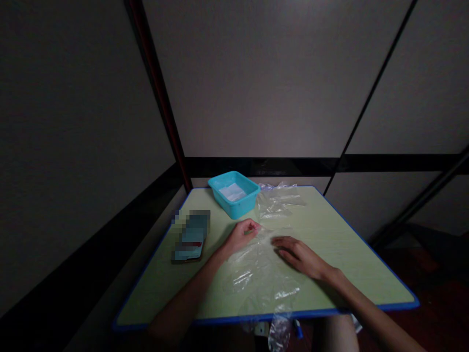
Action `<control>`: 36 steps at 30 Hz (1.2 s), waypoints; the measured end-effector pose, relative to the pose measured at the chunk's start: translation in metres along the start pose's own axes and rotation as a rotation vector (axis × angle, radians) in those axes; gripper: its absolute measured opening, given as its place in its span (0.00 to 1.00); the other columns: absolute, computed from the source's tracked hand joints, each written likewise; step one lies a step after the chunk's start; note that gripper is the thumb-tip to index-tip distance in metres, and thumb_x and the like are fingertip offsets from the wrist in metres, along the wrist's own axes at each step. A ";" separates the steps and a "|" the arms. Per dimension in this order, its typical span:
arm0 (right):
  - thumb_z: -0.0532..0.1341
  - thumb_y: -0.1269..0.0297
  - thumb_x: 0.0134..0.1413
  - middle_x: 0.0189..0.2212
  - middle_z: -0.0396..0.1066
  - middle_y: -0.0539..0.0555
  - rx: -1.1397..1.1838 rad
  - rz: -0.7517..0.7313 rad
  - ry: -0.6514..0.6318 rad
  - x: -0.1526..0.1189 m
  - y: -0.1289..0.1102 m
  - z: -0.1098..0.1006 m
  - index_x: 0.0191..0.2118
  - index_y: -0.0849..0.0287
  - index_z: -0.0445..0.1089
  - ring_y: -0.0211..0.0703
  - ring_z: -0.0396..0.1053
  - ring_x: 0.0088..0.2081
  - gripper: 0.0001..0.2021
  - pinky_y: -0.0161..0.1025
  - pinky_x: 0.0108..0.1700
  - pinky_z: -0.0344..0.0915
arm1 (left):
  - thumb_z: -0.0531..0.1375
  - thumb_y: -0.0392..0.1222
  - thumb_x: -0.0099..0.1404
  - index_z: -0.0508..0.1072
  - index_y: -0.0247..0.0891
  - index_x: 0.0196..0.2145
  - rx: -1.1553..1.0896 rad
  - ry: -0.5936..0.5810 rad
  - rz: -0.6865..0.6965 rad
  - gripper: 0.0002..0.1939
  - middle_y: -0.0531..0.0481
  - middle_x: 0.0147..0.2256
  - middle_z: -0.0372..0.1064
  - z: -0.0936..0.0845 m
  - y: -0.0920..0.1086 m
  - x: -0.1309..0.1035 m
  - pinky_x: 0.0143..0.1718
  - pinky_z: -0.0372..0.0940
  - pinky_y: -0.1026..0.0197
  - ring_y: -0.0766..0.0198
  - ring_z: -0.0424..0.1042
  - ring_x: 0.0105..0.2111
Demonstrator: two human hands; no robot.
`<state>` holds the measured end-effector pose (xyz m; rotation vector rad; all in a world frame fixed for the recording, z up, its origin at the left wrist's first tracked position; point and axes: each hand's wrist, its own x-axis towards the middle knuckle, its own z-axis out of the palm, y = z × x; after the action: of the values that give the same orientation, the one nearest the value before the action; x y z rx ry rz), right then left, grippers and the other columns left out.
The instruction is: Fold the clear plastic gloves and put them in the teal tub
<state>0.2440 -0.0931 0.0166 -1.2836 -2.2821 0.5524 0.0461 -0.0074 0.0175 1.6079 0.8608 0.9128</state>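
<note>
A clear plastic bag (262,269) lies spread over the near middle of the table, its lower end hanging past the front edge. My left hand (242,233) is closed in a pinch at the bag's far edge. To the right, my right hand (298,255) rests with its fingers stretched out, palm down, beside or on the bag; whether it touches the film I cannot tell. Beyond both hands, more clear plastic bags (276,201) lie in a crumpled heap next to a light-blue basket (242,210).
Inside the basket are white papers (233,191). A phone (192,237), partly pixelated, lies at the left of the pale green table (351,264), which has a blue rim. Walls stand close at the left and back. A blue object (298,330) shows below the front edge.
</note>
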 end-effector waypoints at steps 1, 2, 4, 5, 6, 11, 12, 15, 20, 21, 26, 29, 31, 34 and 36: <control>0.48 0.66 0.56 0.47 0.64 0.58 0.003 0.010 0.020 -0.001 0.000 -0.001 0.46 0.60 0.63 0.45 0.60 0.49 0.14 0.46 0.50 0.57 | 0.57 0.32 0.50 0.64 0.35 0.21 0.049 -0.060 0.046 0.03 0.48 0.32 0.70 0.000 0.003 -0.004 0.40 0.60 0.62 0.63 0.67 0.37; 0.48 0.66 0.56 0.46 0.65 0.58 0.006 0.020 0.046 -0.001 0.001 -0.003 0.46 0.60 0.64 0.45 0.61 0.48 0.14 0.45 0.50 0.58 | 0.56 0.31 0.50 0.65 0.35 0.21 0.119 -0.132 0.101 0.03 0.48 0.35 0.70 0.001 0.006 -0.009 0.41 0.59 0.62 0.62 0.67 0.39; 0.48 0.69 0.56 0.44 0.66 0.58 0.001 0.041 0.105 -0.001 0.003 -0.008 0.44 0.60 0.65 0.44 0.63 0.46 0.13 0.44 0.48 0.59 | 0.55 0.29 0.50 0.66 0.35 0.24 0.307 -0.290 0.217 0.04 0.47 0.39 0.69 0.001 0.010 -0.018 0.43 0.58 0.62 0.62 0.66 0.41; 0.47 0.70 0.55 0.43 0.67 0.58 -0.008 0.053 0.137 -0.002 0.004 -0.010 0.43 0.61 0.65 0.44 0.64 0.45 0.13 0.44 0.48 0.60 | 0.55 0.29 0.49 0.67 0.36 0.26 0.404 -0.355 0.264 0.06 0.48 0.41 0.68 0.002 0.013 -0.021 0.43 0.58 0.63 0.63 0.66 0.41; 0.47 0.71 0.54 0.43 0.67 0.58 -0.022 0.062 0.165 -0.001 0.005 -0.011 0.43 0.61 0.65 0.44 0.64 0.45 0.13 0.44 0.48 0.60 | 0.56 0.30 0.49 0.67 0.36 0.29 0.485 -0.400 0.293 0.07 0.48 0.42 0.68 0.002 0.015 -0.025 0.44 0.58 0.63 0.63 0.66 0.41; 0.46 0.67 0.57 0.52 0.59 0.59 -0.146 0.002 0.108 0.004 0.007 -0.007 0.53 0.61 0.57 0.45 0.55 0.53 0.18 0.48 0.54 0.51 | 0.54 0.44 0.58 0.61 0.35 0.49 0.792 -0.380 0.321 0.21 0.44 0.51 0.59 0.010 0.023 -0.035 0.52 0.51 0.60 0.60 0.58 0.51; 0.46 0.64 0.57 0.54 0.56 0.59 -0.178 -0.018 0.057 0.005 0.007 -0.005 0.55 0.61 0.54 0.45 0.51 0.55 0.20 0.49 0.55 0.47 | 0.51 0.45 0.60 0.57 0.34 0.52 0.850 -0.379 0.319 0.23 0.42 0.54 0.55 0.012 0.024 -0.037 0.53 0.49 0.59 0.60 0.54 0.53; 0.45 0.57 0.58 0.58 0.46 0.59 -0.255 -0.041 -0.078 0.008 0.009 0.003 0.59 0.61 0.46 0.46 0.42 0.59 0.25 0.52 0.57 0.41 | 0.48 0.48 0.62 0.49 0.30 0.56 1.014 -0.449 0.314 0.29 0.38 0.57 0.45 0.015 0.022 -0.044 0.56 0.42 0.57 0.59 0.45 0.57; 0.42 0.51 0.58 0.59 0.41 0.61 -0.324 -0.013 -0.147 0.006 0.019 0.006 0.60 0.64 0.42 0.47 0.38 0.59 0.29 0.52 0.57 0.40 | 0.47 0.49 0.62 0.49 0.30 0.56 1.153 -0.497 0.320 0.29 0.38 0.58 0.44 0.010 0.013 -0.054 0.56 0.39 0.55 0.58 0.41 0.58; 0.41 0.51 0.58 0.59 0.41 0.61 -0.336 -0.001 -0.148 0.005 0.021 0.005 0.60 0.64 0.42 0.47 0.38 0.59 0.29 0.52 0.57 0.40 | 0.47 0.48 0.62 0.49 0.32 0.56 1.164 -0.479 0.320 0.28 0.40 0.58 0.44 0.007 0.013 -0.055 0.56 0.39 0.55 0.58 0.42 0.58; 0.40 0.49 0.57 0.59 0.40 0.59 -0.383 0.040 -0.134 0.002 0.026 0.003 0.60 0.63 0.41 0.46 0.38 0.59 0.30 0.51 0.58 0.40 | 0.50 0.36 0.59 0.59 0.36 0.50 1.139 -0.180 0.195 0.20 0.44 0.50 0.60 -0.007 0.011 -0.047 0.50 0.52 0.59 0.60 0.59 0.50; 0.40 0.49 0.57 0.59 0.40 0.59 -0.402 0.048 -0.120 0.000 0.027 0.006 0.60 0.63 0.41 0.46 0.38 0.59 0.30 0.50 0.58 0.40 | 0.50 0.33 0.58 0.63 0.37 0.45 1.076 -0.020 -0.028 0.16 0.49 0.34 0.69 -0.014 0.007 -0.036 0.36 0.60 0.64 0.63 0.68 0.36; 0.40 0.49 0.57 0.59 0.41 0.59 -0.408 0.056 -0.108 0.000 0.028 0.008 0.60 0.62 0.42 0.46 0.38 0.59 0.30 0.50 0.57 0.41 | 0.51 0.32 0.57 0.62 0.36 0.45 1.063 0.033 -0.122 0.17 0.51 0.28 0.69 -0.018 0.003 -0.030 0.32 0.60 0.65 0.64 0.69 0.30; 0.41 0.48 0.57 0.59 0.41 0.58 -0.422 0.075 -0.071 0.000 0.027 0.010 0.60 0.60 0.40 0.47 0.39 0.59 0.30 0.51 0.57 0.42 | 0.52 0.31 0.56 0.59 0.34 0.47 1.085 0.088 -0.120 0.19 0.47 0.35 0.68 -0.018 0.003 -0.028 0.37 0.60 0.62 0.62 0.68 0.36; 0.41 0.48 0.57 0.60 0.39 0.58 -0.432 0.084 -0.032 0.001 0.023 0.010 0.60 0.60 0.38 0.47 0.39 0.59 0.30 0.51 0.57 0.42 | 0.51 0.30 0.56 0.59 0.33 0.48 1.124 0.120 -0.047 0.20 0.42 0.43 0.63 -0.011 0.005 -0.032 0.45 0.57 0.59 0.59 0.63 0.44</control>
<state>0.2528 -0.0821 -0.0041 -1.5824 -2.4688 0.1032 0.0218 -0.0320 0.0200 2.4521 1.6571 0.4718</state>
